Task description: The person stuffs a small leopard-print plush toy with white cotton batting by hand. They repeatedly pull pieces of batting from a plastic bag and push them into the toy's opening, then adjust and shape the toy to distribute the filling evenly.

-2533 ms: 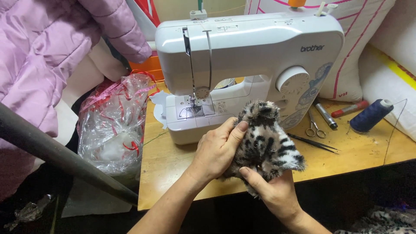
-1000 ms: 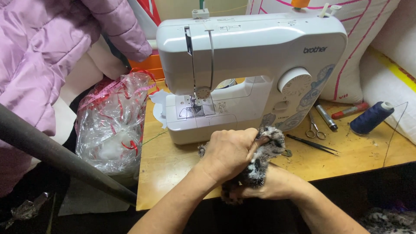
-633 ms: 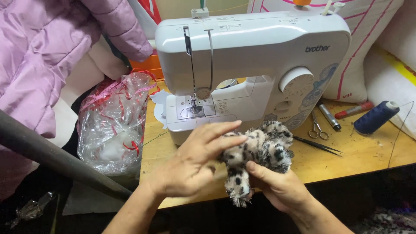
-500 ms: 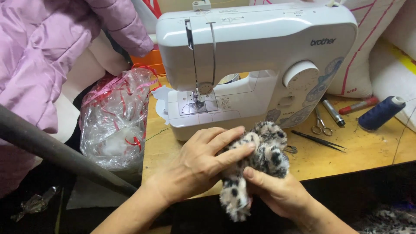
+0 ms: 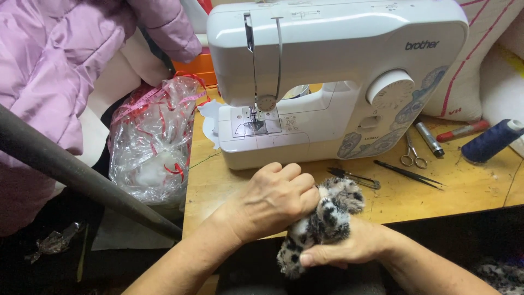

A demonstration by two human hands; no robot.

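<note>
White plastic fills the top of the view: a sewing machine (image 5: 338,82) stands on the wooden counter (image 5: 469,188), its needle plate toward the left and a round dial on its right face. To the left hangs a pink padded jacket (image 5: 60,71), and below it a dark pole (image 5: 82,177) slants down toward the counter's near left corner. Between jacket and machine sits a crinkled clear plastic bag (image 5: 155,142) with red ribbon markings and something white inside; it rests just off the counter's left edge.

At the near edge of the counter, in front of the machine's base, the person works a small furry piece of leopard-print fabric (image 5: 327,218), spotted black on grey-white. The left hand (image 5: 270,202) is curled into a fist on top of it, its fingers (image 5: 297,183) closed and pressing into the fur. The right hand (image 5: 349,248) cups the piece from below, its fingers wrapped around the bundle and gripping it, with a tuft hanging out beneath.

On the right of the counter lies a dark blue thread spool (image 5: 491,141) on its side, near a red marker (image 5: 463,131). Small scissors (image 5: 412,153) lie beside the machine's base, with black tweezers (image 5: 406,173) just in front of them.
</note>
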